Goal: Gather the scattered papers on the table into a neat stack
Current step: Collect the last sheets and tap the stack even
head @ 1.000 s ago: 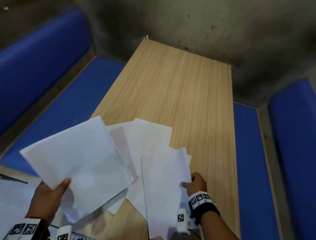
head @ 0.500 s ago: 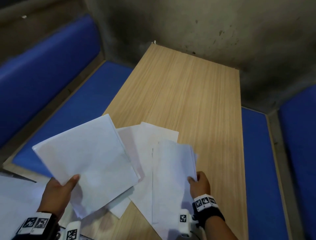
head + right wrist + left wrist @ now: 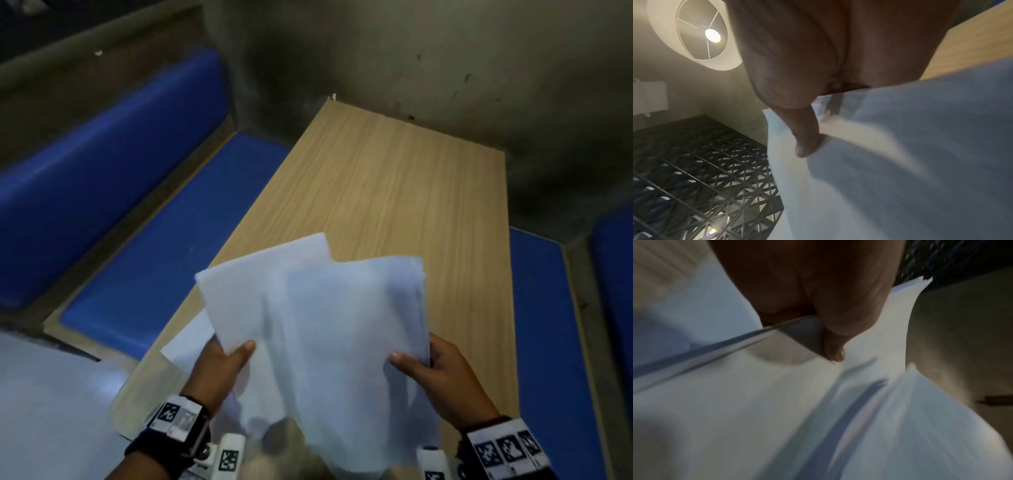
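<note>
Wooden desk (image 3: 394, 192) between blue benches (image 3: 147, 219), far half bare. Papers (image 3: 325, 325) mostly gathered, held above near edge; one sheet (image 3: 191, 339) left lying beneath. Bundle white, fanned, edges unaligned: squaring pending. Left hand (image 3: 219, 370) and right hand (image 3: 442, 373) each pinching bundle, thumb on top.

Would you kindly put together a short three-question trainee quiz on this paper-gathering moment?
1. True or false: the left hand is empty.
2. Which best describes the papers in the hands? A) flat on the table B) lifted, edges uneven C) rolled into a tube
3. Fill in: the right hand pinches the papers with its ____ on top.

Key: 1 false, it grips papers; 2 B; 3 thumb.
</note>
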Action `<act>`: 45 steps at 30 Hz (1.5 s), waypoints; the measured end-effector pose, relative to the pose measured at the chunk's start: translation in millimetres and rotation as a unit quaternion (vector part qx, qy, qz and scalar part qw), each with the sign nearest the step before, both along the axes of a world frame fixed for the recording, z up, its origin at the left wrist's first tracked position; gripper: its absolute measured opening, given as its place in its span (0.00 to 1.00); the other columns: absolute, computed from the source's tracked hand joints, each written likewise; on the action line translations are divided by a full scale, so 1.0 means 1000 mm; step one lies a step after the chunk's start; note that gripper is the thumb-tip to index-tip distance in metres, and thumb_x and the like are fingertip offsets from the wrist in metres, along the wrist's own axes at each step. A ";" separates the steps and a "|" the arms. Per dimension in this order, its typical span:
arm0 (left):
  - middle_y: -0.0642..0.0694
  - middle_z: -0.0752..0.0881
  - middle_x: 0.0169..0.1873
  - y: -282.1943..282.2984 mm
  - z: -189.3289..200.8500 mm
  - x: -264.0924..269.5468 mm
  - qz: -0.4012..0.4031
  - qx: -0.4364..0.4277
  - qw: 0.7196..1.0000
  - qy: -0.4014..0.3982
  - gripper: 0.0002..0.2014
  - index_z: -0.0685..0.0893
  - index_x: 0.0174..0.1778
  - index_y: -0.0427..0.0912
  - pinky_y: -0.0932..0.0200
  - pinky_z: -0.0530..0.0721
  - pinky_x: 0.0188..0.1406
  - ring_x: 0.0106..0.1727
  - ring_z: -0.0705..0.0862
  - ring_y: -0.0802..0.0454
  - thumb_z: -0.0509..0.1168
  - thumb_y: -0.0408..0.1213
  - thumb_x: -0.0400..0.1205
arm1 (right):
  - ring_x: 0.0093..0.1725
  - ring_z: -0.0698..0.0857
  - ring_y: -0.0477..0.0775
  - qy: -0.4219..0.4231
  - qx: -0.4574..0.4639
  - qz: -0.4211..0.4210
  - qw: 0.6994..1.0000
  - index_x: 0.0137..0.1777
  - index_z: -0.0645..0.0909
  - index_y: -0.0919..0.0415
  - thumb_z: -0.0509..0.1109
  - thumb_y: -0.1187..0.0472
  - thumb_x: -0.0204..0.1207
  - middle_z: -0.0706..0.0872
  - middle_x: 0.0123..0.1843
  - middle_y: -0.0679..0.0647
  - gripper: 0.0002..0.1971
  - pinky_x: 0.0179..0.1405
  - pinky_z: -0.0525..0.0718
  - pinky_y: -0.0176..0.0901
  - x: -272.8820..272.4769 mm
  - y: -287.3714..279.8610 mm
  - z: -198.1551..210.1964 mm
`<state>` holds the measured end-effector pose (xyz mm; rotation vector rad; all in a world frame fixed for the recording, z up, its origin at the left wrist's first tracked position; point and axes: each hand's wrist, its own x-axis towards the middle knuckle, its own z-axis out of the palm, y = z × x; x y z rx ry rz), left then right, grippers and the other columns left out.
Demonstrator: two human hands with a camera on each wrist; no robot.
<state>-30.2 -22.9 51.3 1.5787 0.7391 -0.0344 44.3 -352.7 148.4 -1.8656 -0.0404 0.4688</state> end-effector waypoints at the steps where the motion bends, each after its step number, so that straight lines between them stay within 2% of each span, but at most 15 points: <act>1: 0.44 0.94 0.48 -0.012 0.004 0.003 -0.028 -0.018 0.999 0.003 0.13 0.87 0.59 0.39 0.42 0.89 0.56 0.52 0.92 0.41 0.76 0.34 0.79 | 0.54 0.91 0.44 0.002 0.006 -0.009 1.000 0.60 0.87 0.56 0.77 0.60 0.72 0.94 0.54 0.46 0.15 0.53 0.89 0.44 0.002 0.004 -0.007; 4: 0.44 0.92 0.27 -0.038 0.010 0.010 -0.044 -0.106 0.993 0.014 0.13 0.90 0.35 0.38 0.58 0.91 0.33 0.32 0.90 0.46 0.85 0.36 0.61 | 0.57 0.90 0.43 0.023 0.025 -0.033 0.999 0.64 0.84 0.53 0.74 0.63 0.77 0.92 0.57 0.46 0.15 0.54 0.87 0.36 0.006 0.013 -0.034; 5: 0.45 0.90 0.23 -0.044 0.011 0.010 -0.045 -0.126 0.991 0.007 0.13 0.87 0.33 0.36 0.63 0.87 0.28 0.29 0.88 0.47 0.84 0.36 0.65 | 0.58 0.89 0.44 0.031 0.023 -0.050 0.998 0.64 0.83 0.51 0.73 0.63 0.77 0.92 0.58 0.46 0.16 0.55 0.86 0.38 0.006 0.014 -0.041; 9: 0.44 0.95 0.54 -0.049 0.006 0.004 -0.113 -0.121 0.986 0.005 0.22 0.86 0.66 0.42 0.43 0.89 0.61 0.60 0.92 0.41 0.76 0.35 0.75 | 0.56 0.88 0.53 0.056 -0.019 -0.106 0.993 0.63 0.77 0.55 0.75 0.61 0.76 0.89 0.56 0.51 0.18 0.48 0.86 0.45 0.004 0.007 -0.064; 15: 0.46 0.93 0.61 -0.067 0.025 0.006 -0.141 -0.157 0.977 0.015 0.13 0.87 0.68 0.52 0.43 0.88 0.63 0.63 0.92 0.45 0.65 0.42 0.88 | 0.59 0.90 0.52 0.072 0.044 -0.127 0.988 0.59 0.83 0.49 0.72 0.65 0.78 0.93 0.55 0.47 0.13 0.57 0.87 0.48 -0.008 0.002 -0.076; 17: 0.46 0.93 0.61 -0.075 0.035 0.007 -0.094 -0.223 0.970 0.022 0.21 0.88 0.67 0.50 0.52 0.89 0.57 0.60 0.93 0.50 0.55 0.54 0.91 | 0.59 0.89 0.47 0.048 0.035 -0.135 0.989 0.59 0.83 0.47 0.71 0.64 0.79 0.92 0.56 0.43 0.13 0.62 0.86 0.53 -0.011 0.003 -0.075; 19: 0.44 0.94 0.58 -0.082 0.043 0.008 -0.070 -0.250 0.966 0.016 0.26 0.89 0.63 0.47 0.57 0.90 0.48 0.55 0.94 0.50 0.58 0.63 0.85 | 0.58 0.88 0.40 0.006 0.021 -0.139 0.990 0.58 0.82 0.43 0.70 0.62 0.80 0.91 0.56 0.39 0.13 0.66 0.84 0.54 -0.012 0.005 -0.069; 22: 0.53 0.96 0.51 -0.087 0.050 0.011 -0.090 -0.083 0.991 -0.059 0.29 0.89 0.60 0.48 0.66 0.88 0.43 0.52 0.94 0.56 0.83 0.57 0.67 | 0.58 0.88 0.46 -0.063 0.063 -0.160 0.983 0.62 0.81 0.46 0.73 0.63 0.77 0.91 0.57 0.44 0.16 0.60 0.87 0.52 -0.017 0.007 -0.051; 25: 0.61 0.93 0.40 -0.088 0.048 0.019 -0.088 0.059 0.991 -0.082 0.11 0.89 0.49 0.52 0.73 0.83 0.40 0.43 0.89 0.74 0.81 0.44 0.74 | 0.61 0.85 0.38 -0.162 0.051 -0.157 0.973 0.72 0.74 0.56 0.80 0.57 0.71 0.87 0.62 0.45 0.30 0.59 0.84 0.32 -0.021 0.003 -0.040; 28: 0.62 0.88 0.41 -0.089 0.038 0.022 -0.125 0.114 0.981 -0.094 0.11 0.88 0.50 0.47 0.79 0.79 0.37 0.41 0.85 0.80 0.79 0.45 0.76 | 0.55 0.81 0.26 -0.190 -0.019 -0.137 0.972 0.70 0.74 0.62 0.85 0.57 0.64 0.84 0.57 0.42 0.36 0.52 0.75 0.15 -0.023 0.002 -0.047; 30: 0.60 0.90 0.41 -0.087 0.023 0.020 -0.146 0.116 0.980 -0.071 0.16 0.88 0.52 0.46 0.78 0.80 0.38 0.44 0.88 0.74 0.82 0.47 0.73 | 0.53 0.83 0.24 -0.139 0.012 -0.143 0.980 0.68 0.77 0.62 0.86 0.66 0.62 0.84 0.58 0.38 0.35 0.48 0.78 0.15 -0.027 0.003 -0.062; 34: 0.65 0.93 0.39 -0.083 0.007 0.014 -0.160 0.079 0.983 -0.045 0.17 0.90 0.49 0.50 0.71 0.85 0.39 0.44 0.90 0.68 0.86 0.44 0.67 | 0.54 0.90 0.52 -0.018 0.046 -0.156 0.987 0.59 0.82 0.56 0.86 0.63 0.60 0.91 0.51 0.47 0.26 0.36 0.86 0.27 -0.037 -0.002 -0.094; 36: 0.63 0.94 0.39 -0.083 0.011 0.013 -0.150 0.057 0.986 -0.045 0.17 0.92 0.46 0.48 0.68 0.86 0.38 0.42 0.91 0.66 0.88 0.42 0.64 | 0.52 0.91 0.55 -0.006 0.044 -0.165 0.985 0.55 0.84 0.53 0.86 0.61 0.62 0.93 0.48 0.48 0.22 0.38 0.89 0.33 -0.038 -0.002 -0.098; 41: 0.65 0.94 0.38 -0.079 0.022 0.005 -0.130 0.041 0.987 -0.082 0.16 0.91 0.43 0.50 0.71 0.85 0.37 0.42 0.92 0.62 0.87 0.33 0.65 | 0.47 0.88 0.34 -0.094 0.066 -0.149 0.982 0.49 0.84 0.47 0.81 0.73 0.66 0.91 0.47 0.33 0.20 0.46 0.83 0.23 -0.040 0.001 -0.076; 45: 0.65 0.92 0.57 -0.075 0.003 -0.005 -0.155 0.017 0.986 -0.063 0.32 0.87 0.63 0.53 0.66 0.85 0.56 0.59 0.90 0.63 0.88 0.44 0.63 | 0.45 0.87 0.29 -0.068 0.064 -0.146 0.985 0.47 0.83 0.46 0.81 0.75 0.66 0.90 0.45 0.26 0.21 0.45 0.84 0.26 -0.048 0.003 -0.089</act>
